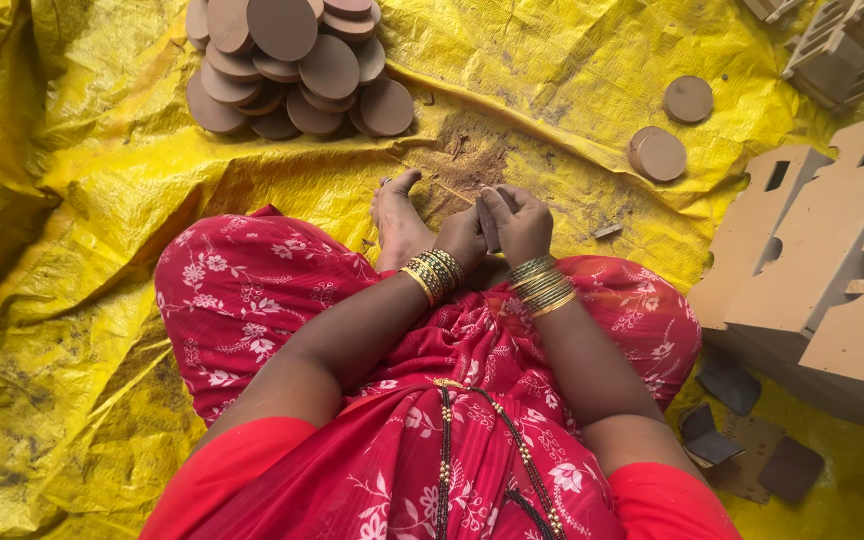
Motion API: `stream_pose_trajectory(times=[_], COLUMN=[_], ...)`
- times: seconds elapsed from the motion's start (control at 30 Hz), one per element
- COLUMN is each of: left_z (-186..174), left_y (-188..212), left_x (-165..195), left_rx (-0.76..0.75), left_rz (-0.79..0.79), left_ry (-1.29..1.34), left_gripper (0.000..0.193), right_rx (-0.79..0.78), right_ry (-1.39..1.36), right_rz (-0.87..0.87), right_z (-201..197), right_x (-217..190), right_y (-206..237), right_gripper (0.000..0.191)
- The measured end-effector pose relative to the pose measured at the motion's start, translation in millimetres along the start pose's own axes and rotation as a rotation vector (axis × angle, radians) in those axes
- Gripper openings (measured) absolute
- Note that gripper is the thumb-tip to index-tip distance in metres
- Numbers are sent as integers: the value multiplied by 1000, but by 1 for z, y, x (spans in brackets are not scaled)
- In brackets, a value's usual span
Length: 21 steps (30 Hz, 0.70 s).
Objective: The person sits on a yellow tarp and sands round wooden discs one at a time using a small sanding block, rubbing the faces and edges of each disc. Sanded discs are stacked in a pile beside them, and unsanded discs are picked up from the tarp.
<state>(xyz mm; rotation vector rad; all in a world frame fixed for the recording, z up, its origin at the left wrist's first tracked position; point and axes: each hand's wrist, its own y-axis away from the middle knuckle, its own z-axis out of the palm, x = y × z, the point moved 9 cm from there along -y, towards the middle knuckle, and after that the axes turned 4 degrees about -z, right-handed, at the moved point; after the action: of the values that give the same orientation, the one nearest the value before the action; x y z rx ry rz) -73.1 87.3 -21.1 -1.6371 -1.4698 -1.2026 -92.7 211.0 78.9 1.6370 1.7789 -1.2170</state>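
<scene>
My left hand (pixel 462 238) and right hand (pixel 522 222) pinch one disc (pixel 489 222) — a big pile (pixel 287 65) waits, two discs (pixel 660 153) lie aside.

Just one view here, a head-worn camera looking steeply down over the person's own chest and lap onto a yellow tarp (pixel 82 200) on the floor. It's close in: both forearms run up from the bottom edge and meet mid-frame. The stack of round brown discs (pixel 292 70) at the top is probably the farthest thing.
</scene>
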Motion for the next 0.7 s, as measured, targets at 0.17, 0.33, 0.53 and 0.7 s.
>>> stream_pose_trajectory(times=[0.17,0.33,0.53,0.7], left_z=[-5,-1,-3,-4], left_y=[4,1,0,2], left_x=[8,-1,0,-1], left_rx=[21,-2,-9,-46], left_rz=[35,-22,44,-45], left_ry=[206,25,244,191], left_gripper=[42,31,48,29], right_rx=[96,39,128,71], right_ry=[-139,82,-149,16], right_rz=[307,48,195,-68], right_z=[-4,1,-2,-2], right_x=[29,17,37,21], right_y=[9,0,10,1], right_gripper=[29,29,27,25])
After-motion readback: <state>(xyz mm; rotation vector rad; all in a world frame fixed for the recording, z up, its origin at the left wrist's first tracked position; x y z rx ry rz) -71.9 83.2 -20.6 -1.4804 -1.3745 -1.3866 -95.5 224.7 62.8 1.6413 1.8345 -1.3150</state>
